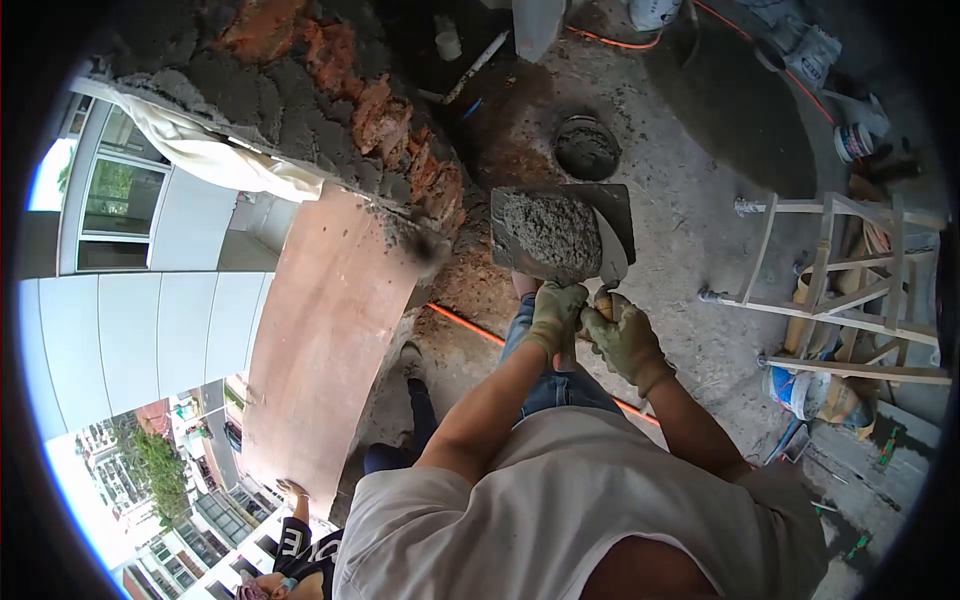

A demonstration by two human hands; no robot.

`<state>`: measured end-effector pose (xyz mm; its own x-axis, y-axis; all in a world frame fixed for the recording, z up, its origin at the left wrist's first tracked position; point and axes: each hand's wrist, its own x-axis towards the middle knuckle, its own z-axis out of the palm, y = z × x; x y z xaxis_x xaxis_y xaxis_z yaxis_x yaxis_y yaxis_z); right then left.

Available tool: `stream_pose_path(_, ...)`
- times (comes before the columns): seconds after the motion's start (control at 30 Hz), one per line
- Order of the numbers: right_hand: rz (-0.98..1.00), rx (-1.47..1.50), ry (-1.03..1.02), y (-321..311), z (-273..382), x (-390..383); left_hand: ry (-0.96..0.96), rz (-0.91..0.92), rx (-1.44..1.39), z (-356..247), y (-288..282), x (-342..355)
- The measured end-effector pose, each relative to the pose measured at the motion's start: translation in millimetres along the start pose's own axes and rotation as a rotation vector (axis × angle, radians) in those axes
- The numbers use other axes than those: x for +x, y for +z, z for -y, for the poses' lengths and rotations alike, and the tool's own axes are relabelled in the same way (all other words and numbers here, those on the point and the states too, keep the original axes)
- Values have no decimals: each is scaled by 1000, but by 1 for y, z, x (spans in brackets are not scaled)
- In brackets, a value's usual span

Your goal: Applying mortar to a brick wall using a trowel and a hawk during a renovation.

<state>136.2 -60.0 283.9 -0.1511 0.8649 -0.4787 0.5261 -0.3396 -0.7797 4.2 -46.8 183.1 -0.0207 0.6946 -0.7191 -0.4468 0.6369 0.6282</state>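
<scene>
In front of my body is a dark, flat mortar board, and a thick heap of wet grey mortar covers most of it. My left hand, in a greenish work glove, is closed at the board's near edge; its handle is hidden under the hand. The same kind of glove is on my right hand, whose fingers wrap the wooden handle of a trowel. The trowel's pale blade overlaps the board's right part beside the mortar. Whether it touches the board I cannot tell.
A round bucket of mortar stands beyond the board. At left, a rough brick wall is partly coated with mortar, above a brown sheet. A co-worker's hand rests on that sheet. Wooden trestle at right; orange hose across the floor.
</scene>
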Motion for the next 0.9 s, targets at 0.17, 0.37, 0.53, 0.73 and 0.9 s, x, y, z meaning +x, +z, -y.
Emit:
stream_pose_path(0.17, -171, -233, -490, -36, -1, -56, 10, -16, 84, -26, -26, -100)
stream_pose_path(0.37, -233, -512, -703, -96, 39, -77, 157, 76, 117, -61, -74, -164)
stream_pose_path(0.53, -335, -861, -924, -70, 117, -107, 217, 57, 168, -93, -92, -213)
stream_pose_path(0.73, -341, -821, -1066, -33, 119, -120, 322, 153, 118, -129, -149, -239)
stream_pose_path(0.9, -313, -933, -1113, 15, 147, -148, 433, 94, 171, -172, -192, -270)
